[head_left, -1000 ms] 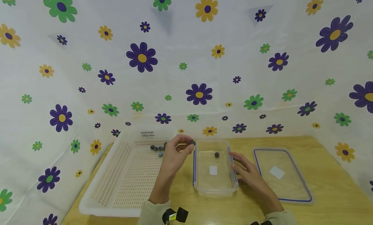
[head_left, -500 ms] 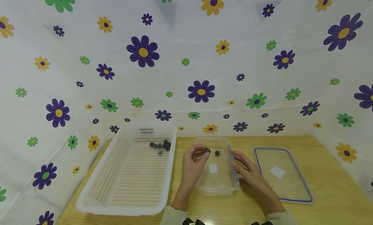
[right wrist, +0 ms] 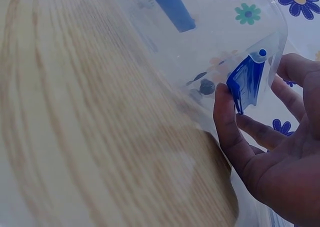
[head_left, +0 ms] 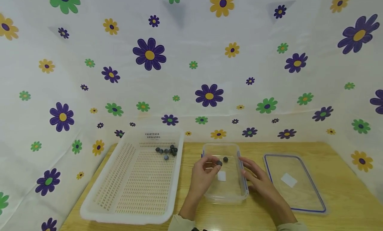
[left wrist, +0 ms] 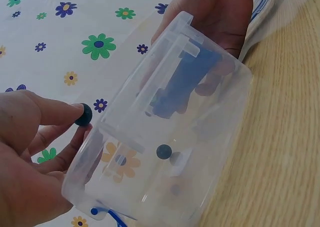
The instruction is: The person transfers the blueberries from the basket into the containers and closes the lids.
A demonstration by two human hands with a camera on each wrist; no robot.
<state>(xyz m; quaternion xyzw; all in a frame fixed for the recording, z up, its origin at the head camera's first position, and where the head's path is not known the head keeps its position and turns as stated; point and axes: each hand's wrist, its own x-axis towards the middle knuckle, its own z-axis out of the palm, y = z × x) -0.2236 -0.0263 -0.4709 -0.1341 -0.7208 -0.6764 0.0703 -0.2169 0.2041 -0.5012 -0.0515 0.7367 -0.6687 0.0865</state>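
My left hand (head_left: 201, 176) pinches a dark blueberry (head_left: 219, 163) between thumb and fingertips over the clear plastic food container (head_left: 224, 198). In the left wrist view that pinched blueberry (left wrist: 84, 115) appears near the container's rim. A second blueberry (head_left: 225, 159) lies on the container's floor, near its far end. At the container's right side my right hand (head_left: 261, 180) holds the wall. Its bent fingers surround a blue locking flap (right wrist: 247, 82) in the right wrist view. Part of the container's left side is hidden behind my left hand.
To the left stands a white perforated basket (head_left: 176, 177) with several blueberries (head_left: 166, 151) at its far right corner. The blue-edged clear lid (head_left: 299, 194) lies on the wooden table (head_left: 344, 191) at right. A flowered cloth (head_left: 179, 81) hangs behind.
My left hand has carried the blueberry rightward from the container's left edge to over its inside, and lower. My right hand has stayed at the container's right side.
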